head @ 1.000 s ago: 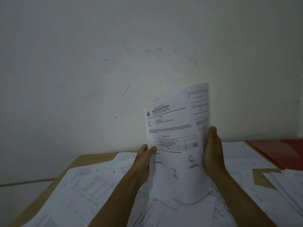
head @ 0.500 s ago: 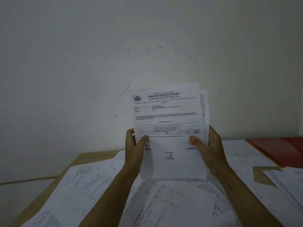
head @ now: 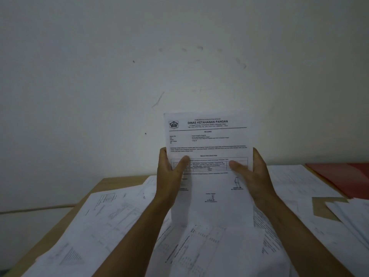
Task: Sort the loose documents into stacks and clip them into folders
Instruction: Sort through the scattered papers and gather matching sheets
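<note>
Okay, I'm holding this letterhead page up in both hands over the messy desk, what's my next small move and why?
Probably lower the page and lay it on a matching stack. The left hand and right hand grip its sides upright, header readable, so it seems identified. Loose papers cover the desk, and the red folder lies far right, so filing comes later.

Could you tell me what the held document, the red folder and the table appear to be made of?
Document: thin matte white paper with black print; it bends slightly in both hands.
Red folder: probably smooth card or plastic, with a flat, even, faintly glossy surface; the dim light leaves it open.
Table: light brown, matte, likely wood or laminate board; no grain is visible.
</note>
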